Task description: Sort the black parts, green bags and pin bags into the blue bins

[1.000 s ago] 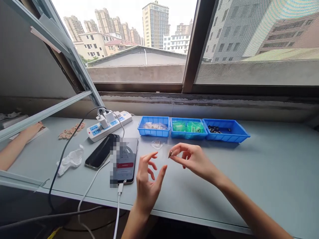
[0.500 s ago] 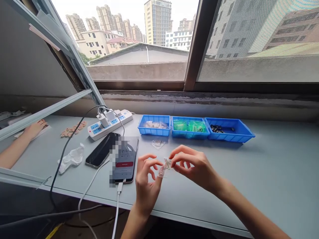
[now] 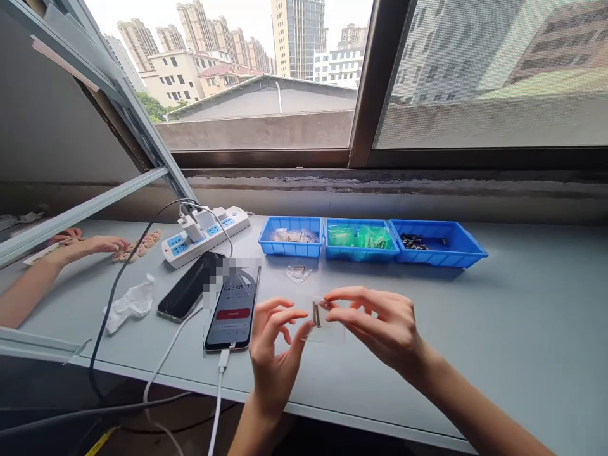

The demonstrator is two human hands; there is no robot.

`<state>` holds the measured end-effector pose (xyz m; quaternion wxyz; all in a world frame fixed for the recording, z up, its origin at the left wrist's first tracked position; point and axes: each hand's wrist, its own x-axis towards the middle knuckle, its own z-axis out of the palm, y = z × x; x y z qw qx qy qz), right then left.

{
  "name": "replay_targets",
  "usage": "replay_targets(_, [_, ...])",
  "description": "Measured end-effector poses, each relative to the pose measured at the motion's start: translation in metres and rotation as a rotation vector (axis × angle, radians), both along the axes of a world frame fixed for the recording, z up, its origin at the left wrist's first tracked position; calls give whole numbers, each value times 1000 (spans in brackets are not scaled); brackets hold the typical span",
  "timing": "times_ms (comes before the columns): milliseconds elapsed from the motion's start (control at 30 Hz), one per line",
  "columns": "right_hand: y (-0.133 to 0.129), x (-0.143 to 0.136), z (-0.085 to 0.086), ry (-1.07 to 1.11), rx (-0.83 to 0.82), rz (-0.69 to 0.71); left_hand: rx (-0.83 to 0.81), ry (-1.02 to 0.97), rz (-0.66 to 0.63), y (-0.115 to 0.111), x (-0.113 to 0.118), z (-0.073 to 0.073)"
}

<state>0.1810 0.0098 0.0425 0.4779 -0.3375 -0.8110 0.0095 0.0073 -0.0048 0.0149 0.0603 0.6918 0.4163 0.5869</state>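
Note:
A small clear plastic bag point(image 3: 332, 333) is stretched between my two hands above the table. Long thin metal screws point(image 3: 316, 315) show through it. My left hand point(image 3: 275, 351) grips the bag's left edge, thumb against it, the other fingers curled loosely. On the opposite side, my right hand point(image 3: 380, 320) pinches the upper right part of the bag between thumb and fingers. Just beyond, another small bag of metal parts point(image 3: 298, 273) lies on the table, touched by neither hand.
Three blue bins hold clear bags point(image 3: 294, 236), green bags point(image 3: 363, 238) and dark small parts point(image 3: 414, 242). To the left are two phones point(image 3: 232, 310) point(image 3: 190, 288), a power strip point(image 3: 204, 234), cables and crumpled tissue point(image 3: 130, 305). Beyond a metal frame, another person's hand point(image 3: 102, 245) reaches wooden pieces point(image 3: 142, 245).
The bag has spread out flatter between my hands, and the screws now stand more upright. My right hand has shifted slightly right. The other person's hand has moved onto the wooden pieces.

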Motion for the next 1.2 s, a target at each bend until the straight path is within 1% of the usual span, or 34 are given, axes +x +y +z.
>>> replay_targets(33, [0,-2,0,27,-57,-1,3,-1,12,0,0,0])
replay_targets(100, [0,-6,1,108,-228,20,-8,-3,31,0,-1,1])
replay_targets(233, [-4,-15,5,309,-602,131,-50,-17,60,-1,-1,2])
replay_targets(300, [-5,-17,7,391,-695,141,-54,-22,52,-1,-2,2])
replay_targets(367, [-4,-16,9,460,-711,96,-29,-34,28,-1,-2,2])
replay_targets(433, [0,-14,9,505,-674,28,13,-46,-10,-1,-2,1])
replay_targets(500, [4,-11,8,503,-624,-35,47,-41,-51,-1,-2,1])
replay_targets(567, [9,-9,5,461,-601,-85,60,-23,-78,-1,-2,0])
replay_targets(700, [19,-7,-5,320,-570,-153,76,9,-78,1,-2,0])
replay_targets(867, [27,-8,-17,202,-526,-242,84,-2,-127,-1,-6,1])
replay_targets(933, [28,-11,-20,185,-545,-246,97,-22,-149,-2,-8,0])
replay_targets(1033, [27,-15,-22,161,-597,-213,108,-35,-152,-3,-10,0])
replay_targets(1100, [27,-17,-21,155,-642,-166,106,-23,-153,-4,-10,-1])
replay_targets(1200, [31,-19,-15,179,-727,-53,98,-3,-165,-4,-10,-1])
